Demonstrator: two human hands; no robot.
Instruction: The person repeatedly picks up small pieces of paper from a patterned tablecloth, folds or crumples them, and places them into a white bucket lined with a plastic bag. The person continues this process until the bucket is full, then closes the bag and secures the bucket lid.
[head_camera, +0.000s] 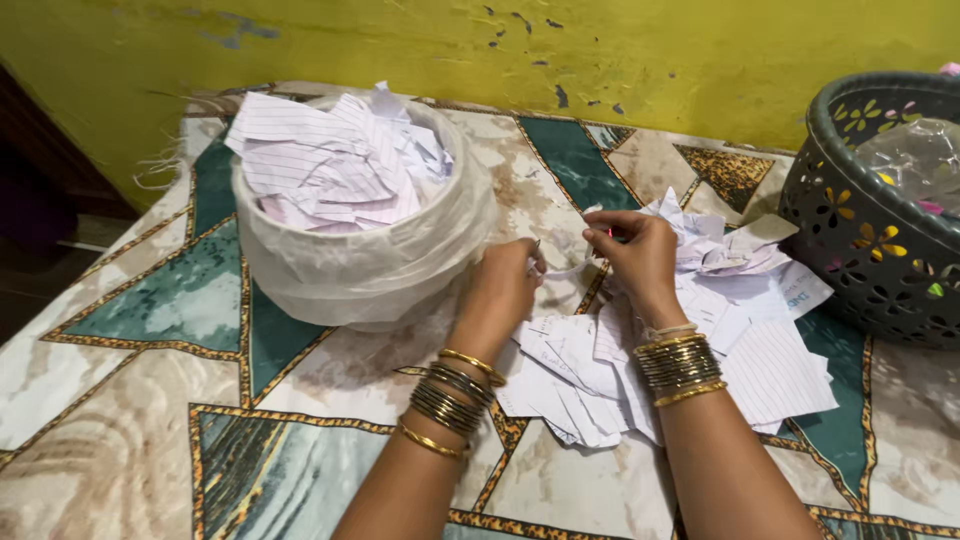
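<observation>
A small paper scrap (562, 268), largely hidden by fingers, is pinched between the left hand (503, 287) and right hand (640, 258) above the paper pile (690, 350), beside the lined bin (365, 255).

Chipped yellow wall (640, 50) behind a patterned tablecloth (150, 300).
</observation>
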